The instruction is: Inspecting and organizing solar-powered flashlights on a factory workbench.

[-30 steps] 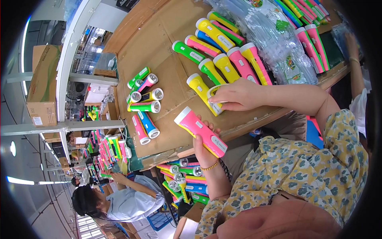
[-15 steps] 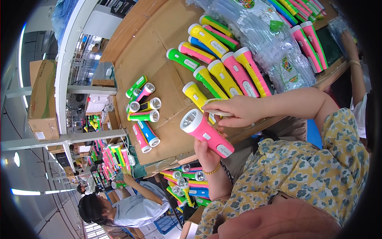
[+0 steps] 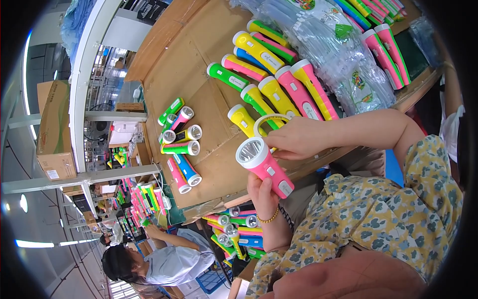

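My left hand [image 3: 262, 195], with a bead bracelet at the wrist, grips a pink flashlight [image 3: 264, 167] by its body, its lens end tilted up and to the left. My right hand [image 3: 295, 138] pinches a yellow ring [image 3: 269, 120] just above the flashlight's head. Right beside the ring, a yellow flashlight [image 3: 241, 118] lies on the cardboard-covered table [image 3: 189, 65]. A row of pink, yellow and green flashlights [image 3: 279, 84] lies behind my right hand.
A small pile of finished flashlights [image 3: 180, 142] lies at the table's left. Clear plastic bags [image 3: 343, 55] are heaped at the back right, with more flashlights [image 3: 386, 47] beside them. A crate of flashlights [image 3: 231, 231] sits under the table. Another person [image 3: 164, 261] works below left.
My left hand has raised the pink flashlight and turned its lens up toward me. My right hand has come off the lying yellow flashlight and now holds the yellow ring near the pink one.
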